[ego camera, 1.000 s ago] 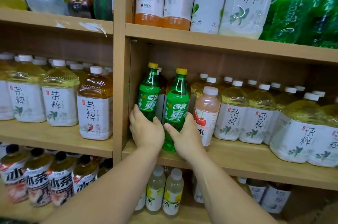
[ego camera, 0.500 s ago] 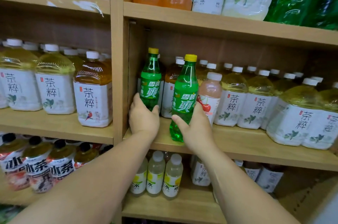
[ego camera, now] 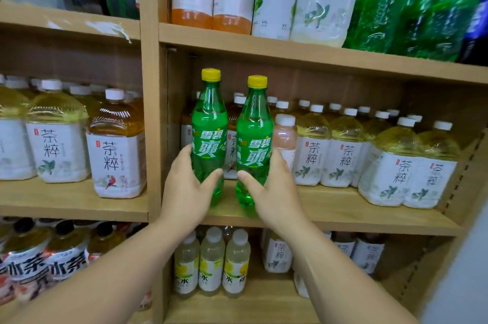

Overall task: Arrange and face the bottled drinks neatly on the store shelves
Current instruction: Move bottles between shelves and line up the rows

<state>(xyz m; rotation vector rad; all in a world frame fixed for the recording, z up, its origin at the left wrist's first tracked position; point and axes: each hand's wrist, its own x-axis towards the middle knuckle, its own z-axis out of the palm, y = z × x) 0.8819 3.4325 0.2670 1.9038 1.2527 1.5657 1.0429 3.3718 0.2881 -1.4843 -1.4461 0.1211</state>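
Two green soda bottles with yellow caps stand upright side by side at the front left of the middle shelf (ego camera: 330, 215). My left hand (ego camera: 186, 191) grips the left green bottle (ego camera: 210, 122) low down, thumb across its front. My right hand (ego camera: 274, 191) grips the right green bottle (ego camera: 254, 133) the same way. Both labels face me. A pink drink bottle (ego camera: 285, 136) with a white cap stands just right of the right green bottle, partly behind my right hand.
Rows of yellow tea bottles (ego camera: 346, 154) fill the shelf to the right and behind. An amber tea bottle (ego camera: 116, 154) stands in the left bay past the upright divider (ego camera: 151, 112). Pale lemon bottles (ego camera: 211, 263) sit on the shelf below, tall bottles above.
Both green bottles have come forward toward the shelf's front edge and now stand closer together, level with each other. My hands stay on them.
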